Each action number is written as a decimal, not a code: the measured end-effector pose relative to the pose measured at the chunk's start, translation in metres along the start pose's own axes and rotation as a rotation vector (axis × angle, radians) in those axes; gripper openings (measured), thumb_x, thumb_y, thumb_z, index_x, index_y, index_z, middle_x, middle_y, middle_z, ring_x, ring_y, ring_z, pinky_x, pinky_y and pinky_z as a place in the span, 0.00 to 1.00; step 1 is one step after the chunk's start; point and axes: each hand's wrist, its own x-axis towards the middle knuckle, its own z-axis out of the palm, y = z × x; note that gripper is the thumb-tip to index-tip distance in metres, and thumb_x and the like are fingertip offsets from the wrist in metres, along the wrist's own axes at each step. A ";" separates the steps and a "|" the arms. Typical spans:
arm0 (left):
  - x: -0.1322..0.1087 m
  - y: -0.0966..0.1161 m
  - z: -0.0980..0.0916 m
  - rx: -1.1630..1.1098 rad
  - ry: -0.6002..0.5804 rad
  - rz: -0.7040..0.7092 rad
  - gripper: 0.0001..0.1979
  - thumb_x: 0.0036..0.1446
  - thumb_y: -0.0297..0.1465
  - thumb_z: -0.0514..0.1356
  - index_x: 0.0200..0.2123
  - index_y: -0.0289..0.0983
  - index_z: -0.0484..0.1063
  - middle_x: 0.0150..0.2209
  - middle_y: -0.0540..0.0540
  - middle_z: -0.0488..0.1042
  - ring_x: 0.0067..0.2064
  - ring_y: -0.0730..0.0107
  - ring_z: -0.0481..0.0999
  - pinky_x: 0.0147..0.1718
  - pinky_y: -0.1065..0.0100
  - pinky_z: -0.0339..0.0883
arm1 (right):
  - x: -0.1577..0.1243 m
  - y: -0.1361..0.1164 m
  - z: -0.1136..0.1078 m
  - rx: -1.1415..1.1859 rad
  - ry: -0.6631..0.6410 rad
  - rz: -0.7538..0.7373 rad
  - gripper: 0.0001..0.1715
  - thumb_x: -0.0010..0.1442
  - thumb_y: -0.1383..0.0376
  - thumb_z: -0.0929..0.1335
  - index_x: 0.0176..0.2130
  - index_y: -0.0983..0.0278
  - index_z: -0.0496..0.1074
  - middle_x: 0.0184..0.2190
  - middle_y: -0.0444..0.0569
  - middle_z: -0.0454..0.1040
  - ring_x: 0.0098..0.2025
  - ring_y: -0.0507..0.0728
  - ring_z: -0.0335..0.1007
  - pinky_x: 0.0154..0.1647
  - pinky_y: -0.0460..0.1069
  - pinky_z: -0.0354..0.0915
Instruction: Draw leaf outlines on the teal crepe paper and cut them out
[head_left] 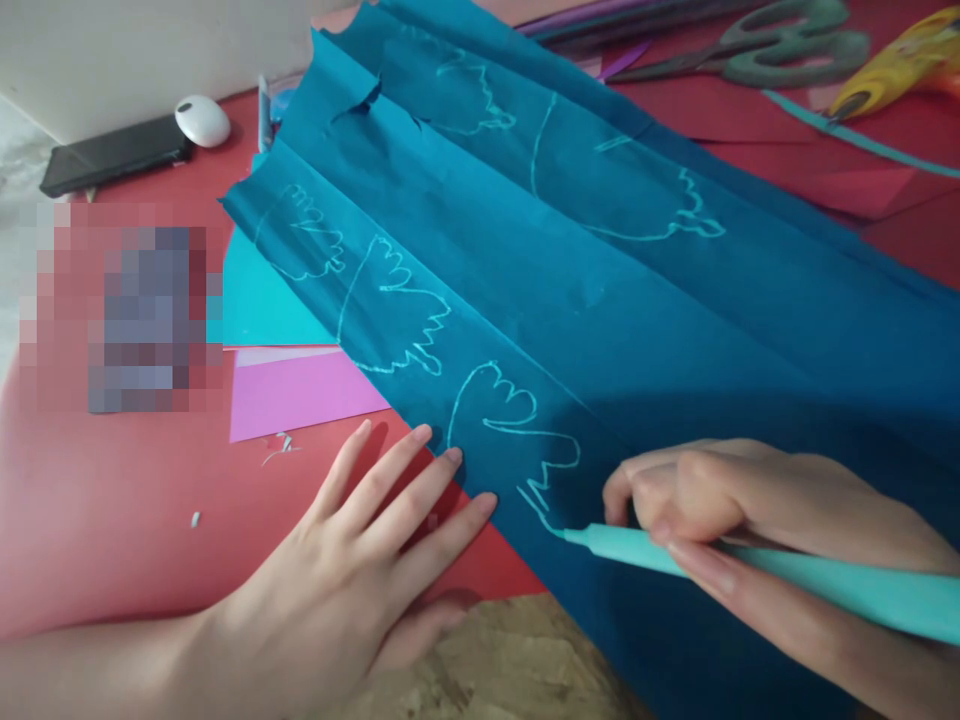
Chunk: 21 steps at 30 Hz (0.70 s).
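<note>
A large sheet of creased dark blue paper [510,290] lies across the red surface, with several light turquoise wavy outlines drawn on it. Its upper left edge has small tears. My right hand [720,510] is closed around a turquoise marker [817,580], whose tip touches the paper at the end of a partly drawn outline. Flat, with fingers spread, my left hand [375,540] rests on the red surface. Its fingertips press the lower left edge of the blue paper, beside that outline.
Green-handled scissors [787,50] and a yellow glue gun [900,65] lie at the upper right, near a thin turquoise strip [862,140]. At the left are a black phone-like object [116,155], a white rounded object [202,121], turquoise paper [270,300] and pink paper [300,395].
</note>
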 end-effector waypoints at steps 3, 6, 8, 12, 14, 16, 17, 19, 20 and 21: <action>0.000 0.000 0.001 0.002 0.001 -0.003 0.21 0.66 0.42 0.45 0.54 0.42 0.67 0.53 0.47 0.68 0.61 0.56 0.57 0.62 0.56 0.37 | 0.002 0.000 0.000 0.000 0.027 -0.070 0.11 0.57 0.72 0.58 0.26 0.58 0.51 0.16 0.37 0.63 0.21 0.51 0.68 0.18 0.45 0.58; 0.000 0.000 0.001 0.003 -0.002 0.003 0.21 0.65 0.42 0.46 0.54 0.42 0.67 0.54 0.47 0.67 0.61 0.56 0.57 0.62 0.57 0.37 | 0.002 0.002 -0.002 -0.053 0.049 -0.054 0.11 0.58 0.71 0.57 0.27 0.58 0.52 0.16 0.37 0.64 0.21 0.51 0.68 0.18 0.45 0.60; 0.001 0.000 0.001 0.004 0.001 0.003 0.21 0.65 0.43 0.46 0.54 0.42 0.67 0.54 0.47 0.68 0.61 0.56 0.57 0.62 0.56 0.38 | 0.002 0.004 -0.004 -0.085 0.020 -0.047 0.10 0.60 0.70 0.57 0.28 0.57 0.53 0.18 0.38 0.66 0.22 0.51 0.69 0.19 0.45 0.61; 0.001 0.000 0.001 0.013 0.006 -0.002 0.21 0.65 0.42 0.45 0.54 0.42 0.67 0.53 0.47 0.68 0.61 0.57 0.58 0.62 0.55 0.39 | 0.002 0.005 -0.004 -0.102 -0.018 -0.041 0.11 0.60 0.70 0.57 0.28 0.57 0.52 0.20 0.38 0.69 0.24 0.52 0.70 0.20 0.46 0.61; 0.001 0.000 0.001 0.011 0.006 -0.003 0.21 0.66 0.42 0.45 0.54 0.42 0.67 0.53 0.47 0.68 0.61 0.56 0.58 0.62 0.56 0.39 | 0.002 0.005 -0.003 -0.092 -0.018 -0.054 0.11 0.59 0.71 0.57 0.28 0.57 0.52 0.20 0.38 0.68 0.24 0.52 0.71 0.19 0.45 0.61; 0.001 -0.001 0.001 0.009 0.005 -0.001 0.21 0.66 0.42 0.45 0.54 0.42 0.67 0.53 0.47 0.68 0.61 0.56 0.57 0.62 0.56 0.39 | 0.003 0.005 -0.003 -0.057 -0.006 -0.077 0.12 0.58 0.72 0.57 0.27 0.58 0.51 0.17 0.37 0.66 0.23 0.51 0.70 0.18 0.45 0.60; 0.001 -0.001 0.001 0.010 0.004 -0.001 0.21 0.66 0.42 0.45 0.54 0.42 0.67 0.53 0.47 0.68 0.61 0.56 0.57 0.62 0.56 0.39 | 0.002 0.004 -0.003 -0.043 -0.007 -0.080 0.12 0.58 0.72 0.57 0.27 0.58 0.51 0.16 0.37 0.65 0.22 0.51 0.70 0.17 0.45 0.59; 0.001 0.000 0.002 0.008 0.008 -0.002 0.21 0.66 0.42 0.45 0.54 0.42 0.67 0.54 0.47 0.68 0.61 0.56 0.57 0.62 0.56 0.38 | 0.002 0.004 -0.004 -0.046 0.003 -0.063 0.12 0.58 0.72 0.57 0.27 0.57 0.52 0.16 0.37 0.65 0.21 0.51 0.69 0.17 0.45 0.59; 0.001 0.000 0.002 0.007 0.011 -0.003 0.21 0.66 0.42 0.45 0.54 0.42 0.67 0.54 0.47 0.68 0.61 0.56 0.58 0.62 0.56 0.38 | 0.001 0.003 -0.004 -0.054 0.005 -0.045 0.12 0.58 0.72 0.58 0.27 0.57 0.53 0.17 0.37 0.66 0.21 0.52 0.70 0.17 0.45 0.60; 0.001 0.000 0.002 0.006 0.013 -0.003 0.21 0.66 0.42 0.45 0.54 0.42 0.67 0.53 0.47 0.68 0.61 0.56 0.58 0.62 0.56 0.38 | 0.001 0.003 -0.003 -0.056 0.002 -0.036 0.12 0.58 0.72 0.58 0.27 0.57 0.53 0.17 0.37 0.66 0.21 0.52 0.70 0.17 0.45 0.60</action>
